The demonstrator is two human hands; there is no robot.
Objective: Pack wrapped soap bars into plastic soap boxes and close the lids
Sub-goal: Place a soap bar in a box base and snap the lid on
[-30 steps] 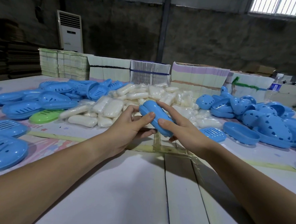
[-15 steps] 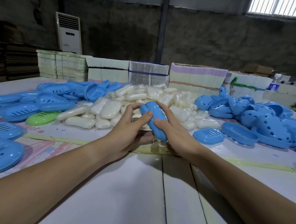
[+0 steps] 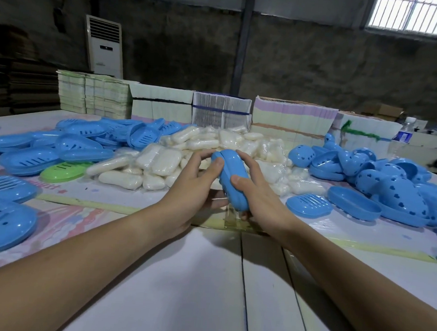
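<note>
A blue plastic soap box (image 3: 233, 177) with its two halves together is held on edge above the table's middle. My left hand (image 3: 198, 187) grips its left side, thumb on top. My right hand (image 3: 255, 193) grips its right side, thumb pressed on the seam. What is inside the box is hidden. Behind it lies a heap of wrapped white soap bars (image 3: 161, 162).
Blue slotted trays (image 3: 31, 160) and one green tray (image 3: 63, 171) lie at the left. Blue box halves with heart holes (image 3: 400, 186) pile at the right, a slotted insert (image 3: 309, 205) nearer. Stacked flat cartons (image 3: 291, 121) line the back; a water bottle (image 3: 403, 133) stands far right.
Both hands have turned the closed blue box from a slanted lie to a more upright, edge-on position and drawn it slightly nearer. Nothing else on the table has moved.
</note>
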